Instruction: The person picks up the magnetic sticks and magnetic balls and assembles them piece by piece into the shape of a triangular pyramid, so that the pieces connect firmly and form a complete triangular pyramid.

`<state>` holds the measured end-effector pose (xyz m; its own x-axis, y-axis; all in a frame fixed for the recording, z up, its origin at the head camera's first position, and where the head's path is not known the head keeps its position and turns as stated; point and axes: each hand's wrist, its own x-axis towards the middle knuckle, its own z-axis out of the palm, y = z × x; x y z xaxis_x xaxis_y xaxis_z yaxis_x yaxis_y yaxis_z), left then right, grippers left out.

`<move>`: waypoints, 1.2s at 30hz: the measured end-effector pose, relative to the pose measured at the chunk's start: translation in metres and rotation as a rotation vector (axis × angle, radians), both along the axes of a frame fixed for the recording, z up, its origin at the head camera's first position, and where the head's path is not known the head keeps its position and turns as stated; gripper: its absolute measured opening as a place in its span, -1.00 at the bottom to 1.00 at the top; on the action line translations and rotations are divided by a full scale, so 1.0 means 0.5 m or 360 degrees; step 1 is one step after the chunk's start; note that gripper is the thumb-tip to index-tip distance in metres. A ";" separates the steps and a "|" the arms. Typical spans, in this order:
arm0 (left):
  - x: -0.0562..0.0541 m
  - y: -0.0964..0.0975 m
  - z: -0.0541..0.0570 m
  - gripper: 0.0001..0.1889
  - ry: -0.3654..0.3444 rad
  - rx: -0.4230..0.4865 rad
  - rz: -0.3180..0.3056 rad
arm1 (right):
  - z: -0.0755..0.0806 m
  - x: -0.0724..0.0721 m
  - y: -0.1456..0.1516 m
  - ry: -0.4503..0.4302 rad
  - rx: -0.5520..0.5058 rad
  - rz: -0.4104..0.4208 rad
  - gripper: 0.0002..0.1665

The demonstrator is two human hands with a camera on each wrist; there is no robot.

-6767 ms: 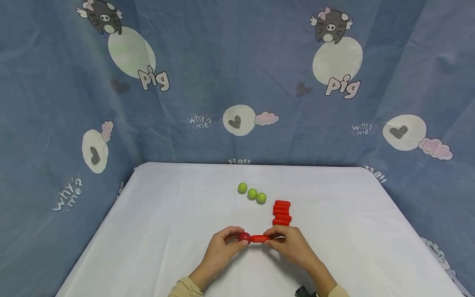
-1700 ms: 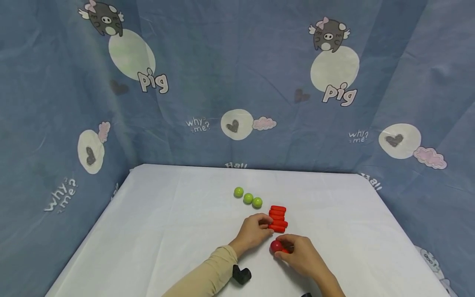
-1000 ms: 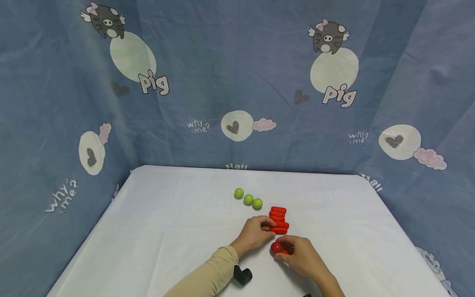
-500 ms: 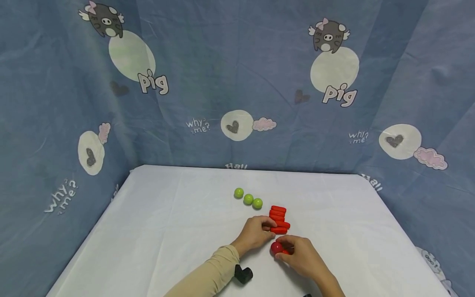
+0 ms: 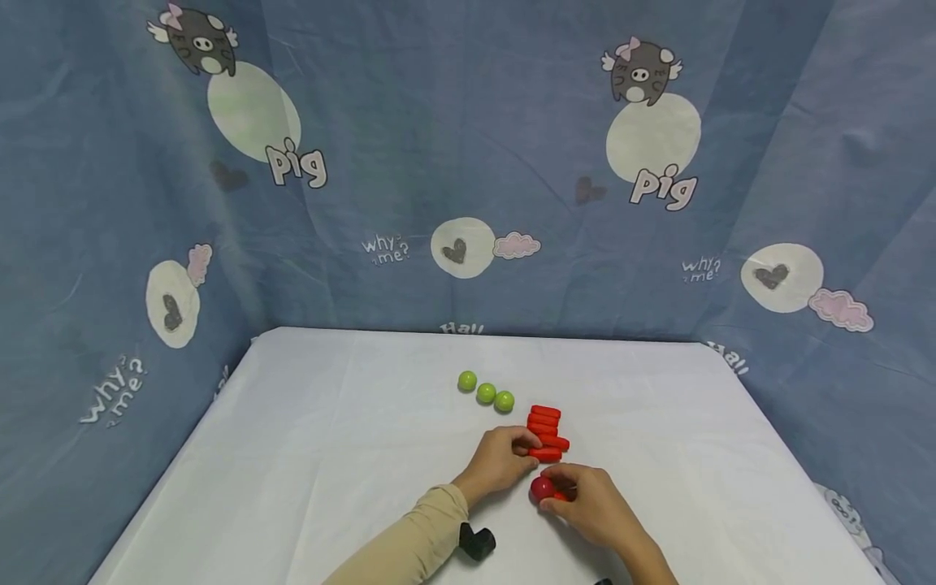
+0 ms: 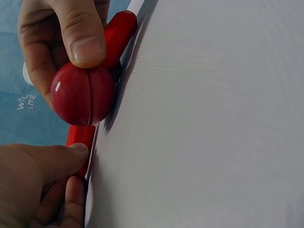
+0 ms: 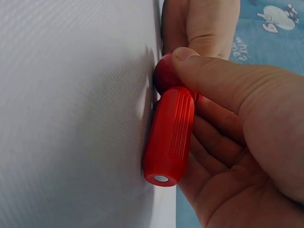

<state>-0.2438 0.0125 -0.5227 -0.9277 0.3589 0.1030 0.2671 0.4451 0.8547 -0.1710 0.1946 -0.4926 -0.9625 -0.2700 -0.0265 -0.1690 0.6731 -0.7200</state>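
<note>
My right hand (image 5: 591,504) pinches a glossy red ball (image 5: 542,487) low over the table. A red magnetic rod (image 7: 168,133) with ridged sides and a metal disc at its end joins the ball, seen best in the right wrist view. Beyond it, my left hand (image 5: 500,461) pinches the left end of the nearest red magnetic rod (image 5: 548,455) between thumb and fingers. The left wrist view has this rod (image 6: 80,135) partly hidden behind the thumb. Several more red rods (image 5: 544,420) lie side by side just past it.
Three green balls (image 5: 486,393) sit in a slanting line, farther back and left of the rods. White cloth covers the table (image 5: 380,390). A black object (image 5: 478,543) is beside the left sleeve. Blue printed fabric (image 5: 366,162) hangs behind.
Since the oldest frame, my left hand has left the red ball and moved right to the rods. My right hand has shifted its grip to the ball. The last second shows hardly any movement.
</note>
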 end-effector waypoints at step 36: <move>0.052 -0.095 0.001 -0.82 -0.0264 0.0233 0.0103 | 0.003 0.002 -0.009 -0.0027 -0.0008 -0.0065 -0.55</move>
